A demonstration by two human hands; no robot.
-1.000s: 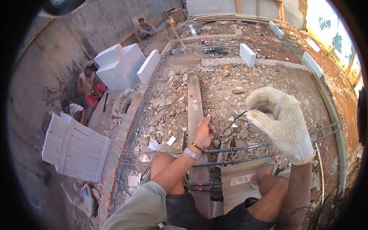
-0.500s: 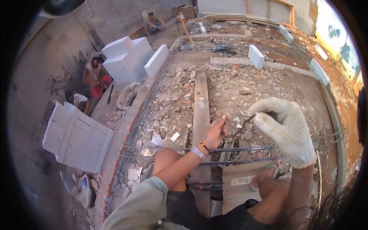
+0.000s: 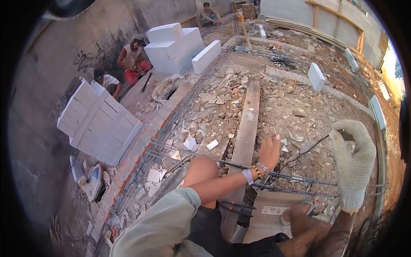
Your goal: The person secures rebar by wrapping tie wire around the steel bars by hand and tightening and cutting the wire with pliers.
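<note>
My left hand [image 3: 269,153], bare with bracelets at the wrist, is above the steel reinforcing bars [image 3: 295,176]. Its fingers are curled together, and what they hold, if anything, cannot be made out. My right hand [image 3: 354,160], in a white knitted glove, is pinched shut at the end of a thin dark wire [image 3: 314,145]. That wire slants down leftward from the glove toward the bars. Below the bars, pincers with red and black handles [image 3: 236,208] lie by the wooden plank [image 3: 245,128], close to my knee.
Broken tile and rubble [image 3: 205,111] cover the ground. White blocks stand in a near stack [image 3: 100,122] and a far stack [image 3: 173,51]. A brick-edged footing [image 3: 141,156] runs along the left. Two people [image 3: 132,62] sit by the wall; another person [image 3: 209,15] crouches farther back.
My right hand has moved right, away from my left, and the dark wire now stretches visibly from it. The camera view has shifted, so the surroundings appear farther right.
</note>
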